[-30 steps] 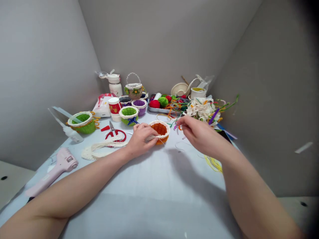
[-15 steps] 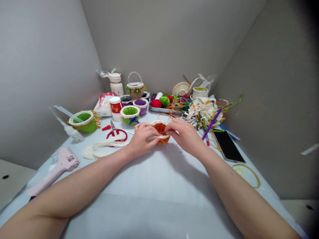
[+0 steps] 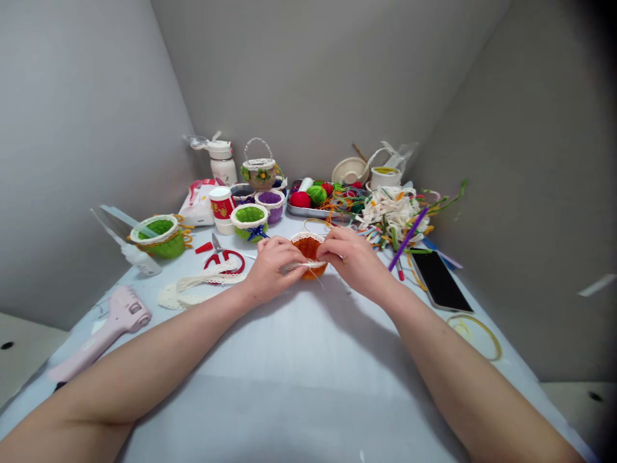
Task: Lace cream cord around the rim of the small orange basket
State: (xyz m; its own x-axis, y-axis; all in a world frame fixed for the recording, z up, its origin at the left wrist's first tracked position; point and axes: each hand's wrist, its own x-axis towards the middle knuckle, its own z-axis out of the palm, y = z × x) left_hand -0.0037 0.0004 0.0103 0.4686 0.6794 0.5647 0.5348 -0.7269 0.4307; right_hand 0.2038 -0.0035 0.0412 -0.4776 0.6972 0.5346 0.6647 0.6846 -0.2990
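A small orange basket (image 3: 308,244) with white lace trim (image 3: 314,264) round its rim stands between my hands. My left hand (image 3: 276,267) holds the near left part of the rim, thumb and fingers pinched on the trim. At the right side of the rim, my right hand (image 3: 351,256) has its thumb and fingertips pressed together on the trim. A thin pale thread (image 3: 319,281) hangs down over the basket's near side. Whether the right fingertips also grip the thread is hidden.
Red-handled scissors (image 3: 235,260), a lace strip (image 3: 186,292) and a pink glue gun (image 3: 113,321) lie on the left. Behind are a green basket (image 3: 249,218), a paper cup (image 3: 222,209) and a yarn tray (image 3: 308,211). To the right lie a purple stick (image 3: 409,238) and a phone (image 3: 441,283).
My right fingertips have shifted slightly down from the basket's inside to its near rim. The left hand keeps its hold. The whole view has shifted a little.
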